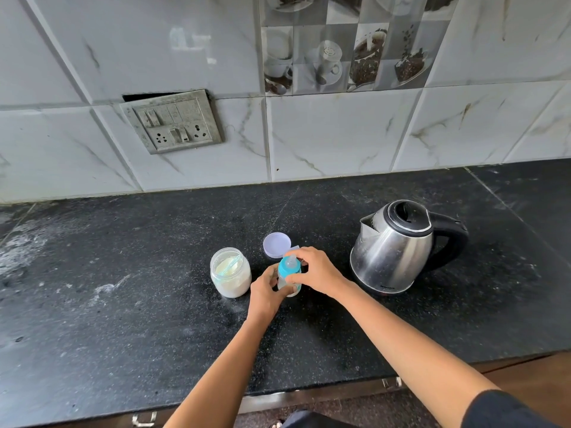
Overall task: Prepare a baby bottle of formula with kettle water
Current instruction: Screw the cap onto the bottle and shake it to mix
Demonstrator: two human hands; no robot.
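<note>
A small clear baby bottle (289,268) with a blue collar and a teat stands on the black counter (123,288) at the middle. My left hand (265,294) wraps around the bottle's body from the left. My right hand (315,271) grips the blue collar from the right, thumb in front. A steel kettle (397,247) with a black handle and lid stands upright to the right, its spout pointing left. An open jar of white formula powder (230,271) stands just left of the bottle, with a clear scoop lying in the powder.
A pale round lid (277,243) lies upside down behind the bottle. White powder dusts the counter at the left. A switch and socket plate (173,125) sits on the tiled wall. The counter's front edge runs along the bottom, above drawer handles.
</note>
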